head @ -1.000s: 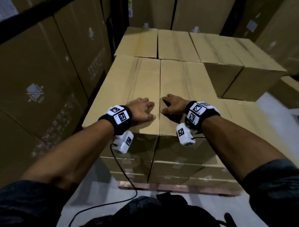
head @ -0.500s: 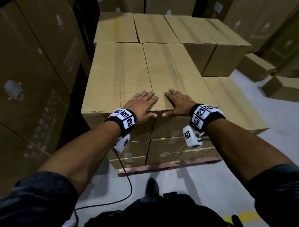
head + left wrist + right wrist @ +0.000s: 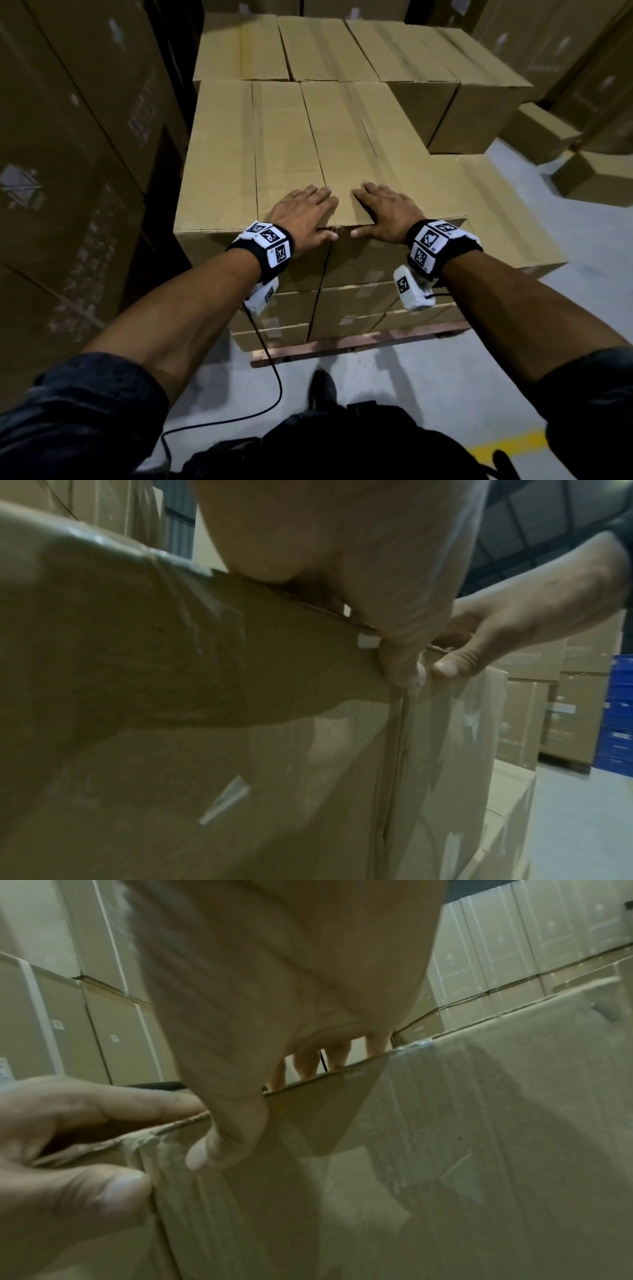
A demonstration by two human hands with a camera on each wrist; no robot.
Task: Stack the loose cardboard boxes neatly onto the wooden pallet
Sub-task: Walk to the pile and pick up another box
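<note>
Two long cardboard boxes lie side by side on top of the stack on the wooden pallet [image 3: 359, 344]. My left hand [image 3: 305, 214] lies flat on the near end of the left box [image 3: 236, 154], thumb hooked over its front edge. My right hand [image 3: 383, 212] lies flat on the near end of the right box [image 3: 370, 144], thumb also over the edge. In the left wrist view my left hand [image 3: 383, 631] touches the left box [image 3: 205, 696] at the seam. The right wrist view shows my right hand [image 3: 246, 1110] on the right box [image 3: 445, 1150] beside that seam.
Taller stacks of cartons [image 3: 68, 171] wall the left side. More boxes [image 3: 342, 48] fill the back of the pallet, and a lower layer [image 3: 507, 219] sticks out to the right. Loose boxes [image 3: 596, 178] sit on the grey floor [image 3: 428, 383] at right. A cable [image 3: 270, 377] hangs from my left wrist.
My fingers went from curled at the seam to spread flat on the box tops. The view has pulled back and tilted, showing more floor and the pallet edge.
</note>
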